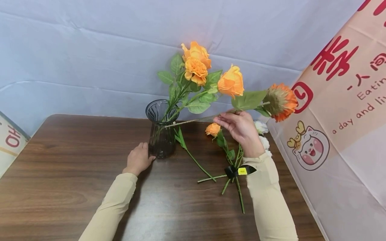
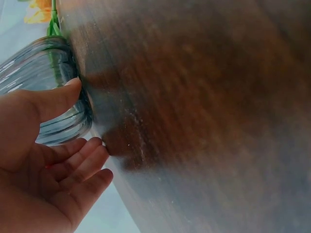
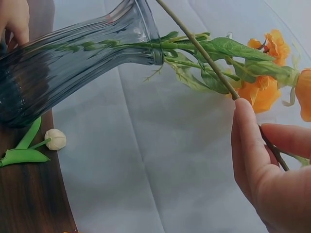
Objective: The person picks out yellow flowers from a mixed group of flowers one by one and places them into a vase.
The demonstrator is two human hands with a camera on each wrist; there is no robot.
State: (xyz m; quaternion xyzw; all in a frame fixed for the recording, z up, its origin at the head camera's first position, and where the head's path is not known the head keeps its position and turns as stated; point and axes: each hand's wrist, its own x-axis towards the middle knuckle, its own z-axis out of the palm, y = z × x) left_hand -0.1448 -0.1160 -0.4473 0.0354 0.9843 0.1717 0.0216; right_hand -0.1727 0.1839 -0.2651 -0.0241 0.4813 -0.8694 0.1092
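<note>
Two-handed at the brown table (image 1: 75, 197). With right hand (image 1: 241, 130), pinches sunflower-like orange flower (image 1: 281, 102) by the stem (image 1: 196, 119), bloom at frame right, stem end overlapping glass vase (image 1: 162, 142) at centre; cannot tell if touching. With left hand (image 1: 138, 159), touches vase base, fingers relaxed, unclenched. In vase: orange blooms (image 1: 231, 81), upper centre. Loose stems (image 1: 240, 197), lower right.

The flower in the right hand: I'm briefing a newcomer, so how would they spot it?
On the brown table stands a dark vase. Right of it, the right hand holds a long stem, the flower at its outer end. Unlike the vase's yellow-orange blooms, it is deeper orange and shows its greenish back.
</note>
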